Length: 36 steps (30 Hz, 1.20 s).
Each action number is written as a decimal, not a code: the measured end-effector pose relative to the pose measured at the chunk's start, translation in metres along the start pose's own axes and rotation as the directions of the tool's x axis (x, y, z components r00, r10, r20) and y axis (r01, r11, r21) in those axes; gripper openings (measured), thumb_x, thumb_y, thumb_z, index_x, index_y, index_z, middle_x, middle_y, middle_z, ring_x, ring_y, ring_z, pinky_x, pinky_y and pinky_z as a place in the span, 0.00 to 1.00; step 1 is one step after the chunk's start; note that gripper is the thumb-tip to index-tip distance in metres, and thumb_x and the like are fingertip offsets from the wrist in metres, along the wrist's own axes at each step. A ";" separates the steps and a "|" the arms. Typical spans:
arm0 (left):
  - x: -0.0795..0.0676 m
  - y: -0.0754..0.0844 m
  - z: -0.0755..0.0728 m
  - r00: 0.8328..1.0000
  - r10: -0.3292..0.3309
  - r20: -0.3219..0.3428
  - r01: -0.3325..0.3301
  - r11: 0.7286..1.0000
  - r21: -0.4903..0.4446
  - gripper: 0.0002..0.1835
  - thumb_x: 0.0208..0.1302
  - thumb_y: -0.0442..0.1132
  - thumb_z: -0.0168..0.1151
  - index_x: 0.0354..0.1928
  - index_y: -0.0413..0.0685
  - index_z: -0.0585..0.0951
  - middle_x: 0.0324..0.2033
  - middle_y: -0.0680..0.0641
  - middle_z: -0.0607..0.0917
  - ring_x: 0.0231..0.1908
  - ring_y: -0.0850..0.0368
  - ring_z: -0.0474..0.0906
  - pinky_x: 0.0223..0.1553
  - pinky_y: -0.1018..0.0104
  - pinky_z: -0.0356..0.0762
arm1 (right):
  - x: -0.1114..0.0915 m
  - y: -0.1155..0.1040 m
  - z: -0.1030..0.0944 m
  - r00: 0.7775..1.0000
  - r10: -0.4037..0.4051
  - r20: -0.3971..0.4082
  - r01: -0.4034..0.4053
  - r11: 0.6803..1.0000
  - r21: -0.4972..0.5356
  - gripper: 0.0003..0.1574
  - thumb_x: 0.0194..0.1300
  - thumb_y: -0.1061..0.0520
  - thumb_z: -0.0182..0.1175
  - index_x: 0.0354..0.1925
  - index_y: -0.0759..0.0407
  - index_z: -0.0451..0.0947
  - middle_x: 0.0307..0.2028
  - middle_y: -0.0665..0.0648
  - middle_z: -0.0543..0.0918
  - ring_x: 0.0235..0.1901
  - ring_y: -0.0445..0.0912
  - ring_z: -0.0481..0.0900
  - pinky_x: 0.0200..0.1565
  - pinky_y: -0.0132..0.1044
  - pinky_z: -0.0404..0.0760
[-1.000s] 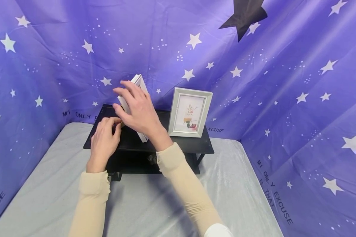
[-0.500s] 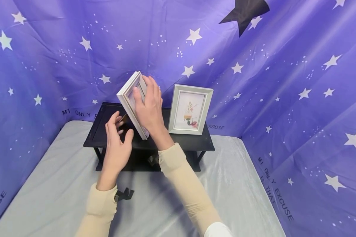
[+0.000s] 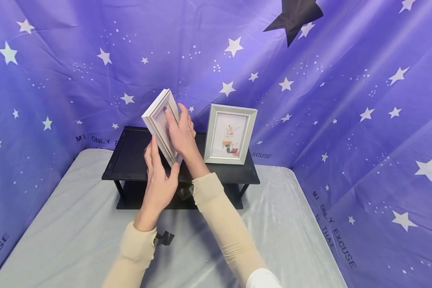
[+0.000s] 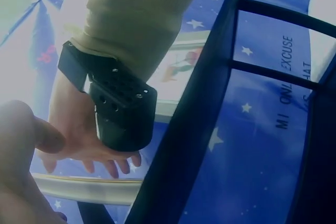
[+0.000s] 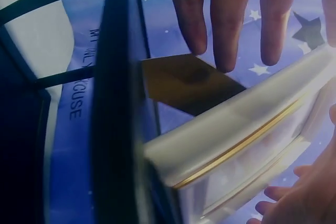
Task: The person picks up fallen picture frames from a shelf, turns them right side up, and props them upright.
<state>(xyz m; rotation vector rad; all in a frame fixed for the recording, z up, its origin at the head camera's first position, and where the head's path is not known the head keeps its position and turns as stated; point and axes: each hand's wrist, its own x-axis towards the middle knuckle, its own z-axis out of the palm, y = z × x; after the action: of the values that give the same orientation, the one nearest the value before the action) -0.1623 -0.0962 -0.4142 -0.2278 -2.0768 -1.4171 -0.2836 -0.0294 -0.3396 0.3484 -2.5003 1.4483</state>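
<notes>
A white picture frame [image 3: 155, 107] with a thin gold inner line stands tilted on the black two-tier shelf [image 3: 124, 160], its glass turned to the right. My right hand [image 3: 183, 138] grips its right side, thumb on the front and fingers behind the edge. At the frame's left, near edge is my left hand [image 3: 159, 186], fingers long and straight, thumb by the lower corner. The right wrist view shows the frame's brown back stand [image 5: 181, 82] folded out, with straight left fingers [image 5: 227, 30] just past it. The picture behind the glass is mostly covered by my right hand.
A second, pale green-grey picture frame [image 3: 230, 134] with a plant print stands upright on the shelf's right half. Grey cloth [image 3: 281, 224] covers the table below. A purple curtain [image 3: 187, 52] with stars hangs close behind and on both sides.
My right hand has turned from reaching over the frame to gripping its right side. My left hand has moved right, from behind the frame to its near left edge.
</notes>
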 end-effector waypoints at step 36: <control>0.009 -0.022 -0.007 0.999 0.019 -0.040 -0.018 1.000 0.023 0.53 0.73 0.29 0.61 0.89 0.62 0.41 0.84 0.39 0.50 0.82 0.42 0.52 0.77 0.34 0.57 | -0.008 0.028 0.001 0.998 0.070 -0.005 -0.070 0.997 -0.035 0.44 0.80 0.27 0.41 0.82 0.44 0.59 0.73 0.58 0.75 0.73 0.55 0.72 0.73 0.58 0.61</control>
<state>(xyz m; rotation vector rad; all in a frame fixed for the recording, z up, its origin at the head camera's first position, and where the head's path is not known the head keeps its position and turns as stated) -0.1769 -0.1128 -0.4253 -0.2071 -2.0516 -1.3757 -0.2848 -0.0161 -0.3661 0.2535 -2.5561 1.4268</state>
